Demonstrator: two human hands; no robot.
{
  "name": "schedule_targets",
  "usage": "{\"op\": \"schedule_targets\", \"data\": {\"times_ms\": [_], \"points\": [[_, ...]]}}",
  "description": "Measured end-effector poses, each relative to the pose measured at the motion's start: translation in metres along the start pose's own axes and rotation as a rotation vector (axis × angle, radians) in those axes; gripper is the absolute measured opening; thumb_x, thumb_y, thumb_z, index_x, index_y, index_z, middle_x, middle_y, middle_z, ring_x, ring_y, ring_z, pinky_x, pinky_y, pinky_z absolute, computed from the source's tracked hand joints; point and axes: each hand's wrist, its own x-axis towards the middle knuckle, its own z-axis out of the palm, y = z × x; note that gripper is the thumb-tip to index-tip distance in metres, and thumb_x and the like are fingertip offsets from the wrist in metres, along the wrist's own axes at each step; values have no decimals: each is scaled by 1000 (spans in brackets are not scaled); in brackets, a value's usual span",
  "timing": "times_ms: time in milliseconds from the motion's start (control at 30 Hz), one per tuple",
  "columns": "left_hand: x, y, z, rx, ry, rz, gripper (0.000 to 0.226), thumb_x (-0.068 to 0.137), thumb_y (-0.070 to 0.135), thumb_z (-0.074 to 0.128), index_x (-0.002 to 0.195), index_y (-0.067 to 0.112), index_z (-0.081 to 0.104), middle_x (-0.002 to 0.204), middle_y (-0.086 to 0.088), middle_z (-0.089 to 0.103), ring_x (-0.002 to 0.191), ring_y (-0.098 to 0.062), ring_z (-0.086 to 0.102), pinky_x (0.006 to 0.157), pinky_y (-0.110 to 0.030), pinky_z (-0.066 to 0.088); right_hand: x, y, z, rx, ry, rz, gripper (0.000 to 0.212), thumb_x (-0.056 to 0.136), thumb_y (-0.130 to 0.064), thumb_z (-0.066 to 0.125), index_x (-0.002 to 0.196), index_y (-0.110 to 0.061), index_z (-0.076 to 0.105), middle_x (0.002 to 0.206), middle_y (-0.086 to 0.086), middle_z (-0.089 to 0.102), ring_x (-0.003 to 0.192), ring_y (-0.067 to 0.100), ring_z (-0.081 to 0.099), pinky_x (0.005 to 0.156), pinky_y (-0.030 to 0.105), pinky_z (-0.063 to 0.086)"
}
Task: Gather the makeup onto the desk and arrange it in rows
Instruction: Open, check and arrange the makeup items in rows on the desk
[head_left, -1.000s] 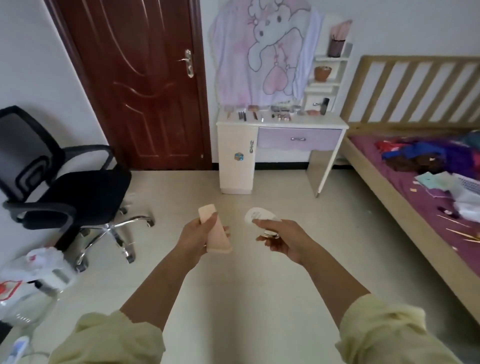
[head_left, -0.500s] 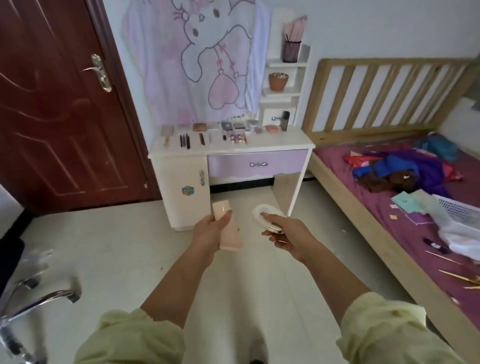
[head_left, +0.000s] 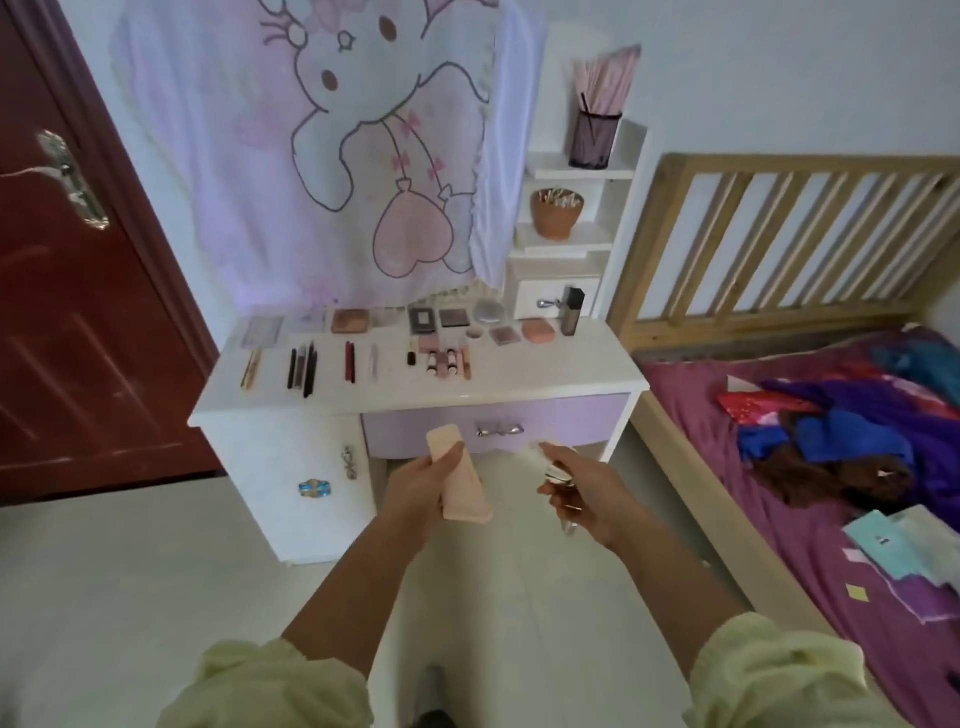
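Observation:
My left hand (head_left: 421, 488) grips a long peach-pink makeup box (head_left: 462, 486), held in the air below the desk's front edge. My right hand (head_left: 587, 493) holds a round white compact (head_left: 545, 460) with a shiny metallic rim. Ahead stands the white desk (head_left: 519, 387) with a lilac drawer. Makeup lies on it in rows: palettes and compacts (head_left: 452, 319) along the back, pencils (head_left: 304, 366) and small tubes (head_left: 441, 361) nearer the front. A dark bottle (head_left: 571, 310) stands at the back right.
A red-brown door (head_left: 67, 322) is to the left. A wooden bed (head_left: 779, 374) with a purple sheet, clothes and papers runs along the right. A cartoon cloth (head_left: 332, 156) hangs over the desk; small shelves (head_left: 576, 208) carry a pen cup and a pot.
I have walked closer to the desk, which now fills the middle of the view; the office chair has left the frame. Both hands still hold the same two items.

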Motion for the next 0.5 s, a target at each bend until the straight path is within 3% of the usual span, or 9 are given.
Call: {"op": "schedule_targets", "data": {"times_ms": [100, 167, 267, 367, 500], "points": [[79, 24, 25, 57, -41, -9, 23, 91, 10, 62, 111, -2, 61, 81, -3, 65, 67, -15, 64, 60, -29, 56, 72, -31, 0, 18, 22, 1, 34, 86, -33, 69, 103, -3, 66, 67, 11, 66, 53, 16, 54, 55, 24, 46], [121, 39, 39, 115, -75, -53, 29, 94, 7, 57, 120, -7, 56, 82, -4, 62, 72, -17, 60, 75, -35, 52, 111, -49, 0, 17, 46, 7, 37, 86, -33, 70, 103, 0, 67, 68, 12, 66, 55, 17, 54, 56, 25, 47], [178, 54, 55, 203, -104, -108, 35, 94, 11, 59, 122, -10, 55, 96, -12, 65, 86, -28, 63, 87, -42, 50, 161, -71, -2, -15, 72, 25, 35, 86, -32, 70, 98, 1, 68, 67, 11, 68, 56, 17, 55, 56, 24, 46], [228, 59, 68, 219, -69, -121, 33, 87, 18, 70, 113, -2, 64, 100, -12, 70, 87, -27, 67, 78, -39, 56, 202, -88, -9, -24, 98, 58, 36, 83, -33, 72, 95, 1, 68, 70, 14, 69, 56, 17, 54, 56, 24, 46], [287, 62, 98, 171, -57, -200, 23, 86, 13, 70, 103, 0, 63, 92, -13, 68, 76, -25, 65, 48, -27, 55, 262, -112, -27, -37, 116, 105, 38, 81, -34, 74, 97, 0, 67, 70, 14, 70, 57, 18, 55, 58, 25, 44]]}}
